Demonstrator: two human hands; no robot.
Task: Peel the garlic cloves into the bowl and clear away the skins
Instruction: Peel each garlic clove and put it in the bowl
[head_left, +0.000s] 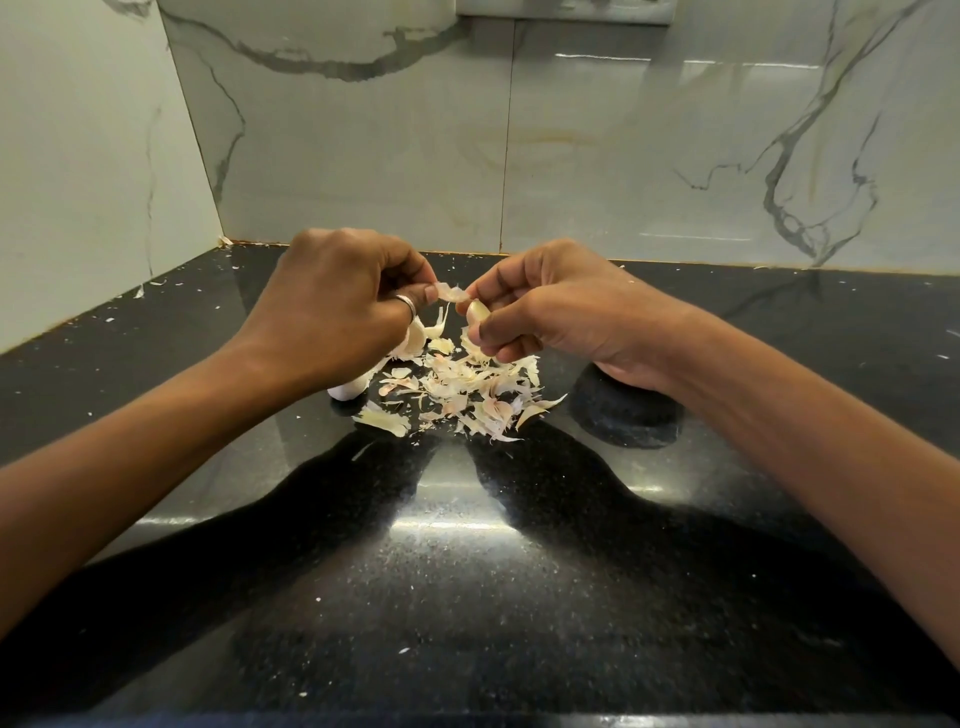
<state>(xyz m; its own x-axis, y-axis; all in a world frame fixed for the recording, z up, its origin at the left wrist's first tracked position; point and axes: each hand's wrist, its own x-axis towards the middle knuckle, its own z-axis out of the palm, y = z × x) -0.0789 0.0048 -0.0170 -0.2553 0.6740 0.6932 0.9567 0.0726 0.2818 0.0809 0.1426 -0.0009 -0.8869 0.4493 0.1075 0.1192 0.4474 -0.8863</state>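
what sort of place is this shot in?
Probably a home kitchen: polished black stone countertop, marble-look wall tiles behind it, and a pile of garlic skins on it. The right hand holds a garlic clove; the left hand pinches its skin.

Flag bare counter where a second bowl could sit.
Free: near counter between the forearms, in front of the skin pile; far-right stretch beyond the dark bowl, flecks only. Crowded: centre, garlic under the left hand and right hand.
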